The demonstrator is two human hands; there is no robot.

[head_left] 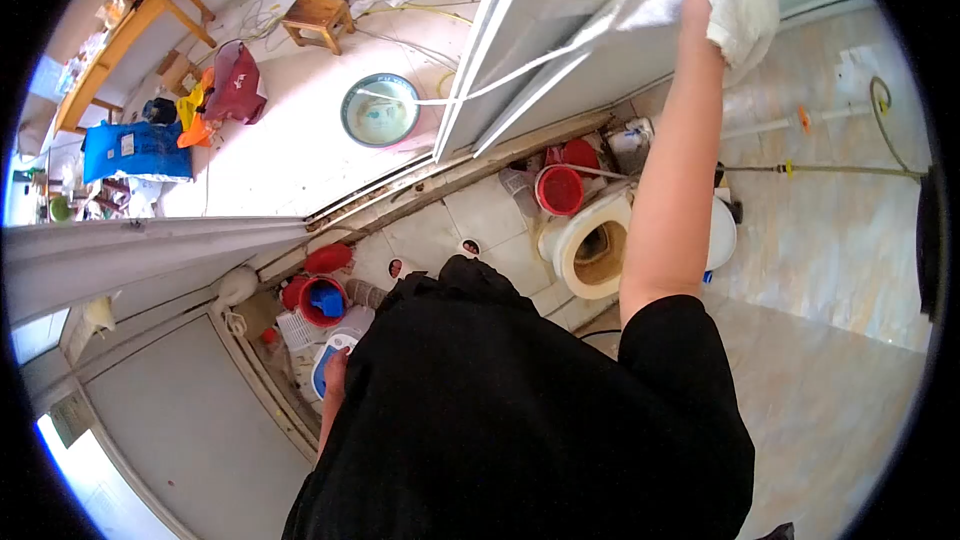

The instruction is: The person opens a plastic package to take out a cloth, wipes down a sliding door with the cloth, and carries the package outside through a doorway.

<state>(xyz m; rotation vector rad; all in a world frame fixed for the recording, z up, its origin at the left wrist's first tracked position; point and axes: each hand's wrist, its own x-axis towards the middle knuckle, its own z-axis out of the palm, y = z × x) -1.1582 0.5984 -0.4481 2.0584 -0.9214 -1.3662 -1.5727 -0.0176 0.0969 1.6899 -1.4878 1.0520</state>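
Observation:
My right arm reaches up to the top of the view, where my right hand [699, 12] is closed on a white cloth [748, 8]. The cloth covers most of its fingers and lies at the sliding door's glass panel [640, 60]; whether it presses on the glass I cannot tell. Low on the left, my left hand [336, 374] grips the edge of a blue-and-white plastic container [326, 355]. Beside that container stands a red bucket [322, 317] with a blue thing inside.
A toilet [598, 245] with its bowl uncovered stands below my right arm, a red bucket [559, 190] next to it. Past the raised door sill [400, 198] are a water-filled basin [380, 110], a wooden stool [317, 18] and a blue bag [137, 151].

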